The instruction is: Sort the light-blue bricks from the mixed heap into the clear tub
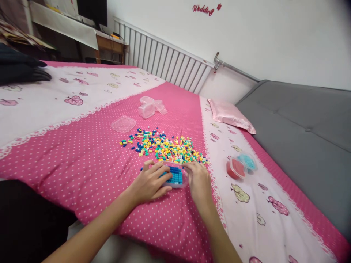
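A small clear plastic box (178, 179) filled with blue bricks lies on the pink dotted bedspread (90, 160). My left hand (149, 182) rests on the box's left side, fingers curled over it. My right hand (199, 179) grips its right side. Just beyond the box spreads a pile of small loose bricks (164, 146) in yellow, blue, green, white and red.
A clear lid (123, 124) and empty clear boxes (150, 106) lie behind the pile. To the right sit a box of red bricks (235, 168) and one of light blue bricks (247, 161). A pink pillow (230, 115) and a grey sofa (301, 138) are at the right.
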Tool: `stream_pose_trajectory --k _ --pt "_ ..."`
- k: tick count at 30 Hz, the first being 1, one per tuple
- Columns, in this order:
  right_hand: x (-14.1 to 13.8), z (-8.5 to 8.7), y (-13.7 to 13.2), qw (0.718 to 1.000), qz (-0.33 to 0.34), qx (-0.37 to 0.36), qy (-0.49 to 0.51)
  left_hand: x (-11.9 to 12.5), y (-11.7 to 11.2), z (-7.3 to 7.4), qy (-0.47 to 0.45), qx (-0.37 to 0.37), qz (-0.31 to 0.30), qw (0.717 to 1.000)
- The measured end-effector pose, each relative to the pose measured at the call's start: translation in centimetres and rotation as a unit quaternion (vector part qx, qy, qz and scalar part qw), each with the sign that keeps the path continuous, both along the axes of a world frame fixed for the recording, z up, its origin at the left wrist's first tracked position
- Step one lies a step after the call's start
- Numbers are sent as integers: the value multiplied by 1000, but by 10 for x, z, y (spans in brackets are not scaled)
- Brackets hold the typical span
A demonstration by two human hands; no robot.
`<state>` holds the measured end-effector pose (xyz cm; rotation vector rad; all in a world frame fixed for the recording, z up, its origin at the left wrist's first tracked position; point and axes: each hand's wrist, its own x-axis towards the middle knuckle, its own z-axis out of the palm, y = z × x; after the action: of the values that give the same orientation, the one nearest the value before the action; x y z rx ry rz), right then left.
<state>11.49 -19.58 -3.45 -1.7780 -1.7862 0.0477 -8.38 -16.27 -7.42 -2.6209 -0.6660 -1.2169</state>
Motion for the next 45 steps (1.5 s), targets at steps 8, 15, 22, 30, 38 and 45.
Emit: stream_pose_trajectory --k 8,15,22,30,38,45 --pt "1 4 -1 999 -11 -13 -38 0 0 -1 -3 2 0 1000" --pt "-4 5 -2 998 -1 -18 -59 0 1 -2 1 4 6 1000" --pt "-8 5 -4 995 -25 -36 -89 -1 1 -5 7 -1 7 1000" --pt "-17 6 -7 986 -46 -52 -152 1 0 -8 11 0 9 1000" --pt "-19 9 -9 980 -37 -62 -183 2 0 -8 13 0 3 1000" --pt "-20 9 -7 984 -28 -59 -167 2 0 -9 14 3 3 1000"
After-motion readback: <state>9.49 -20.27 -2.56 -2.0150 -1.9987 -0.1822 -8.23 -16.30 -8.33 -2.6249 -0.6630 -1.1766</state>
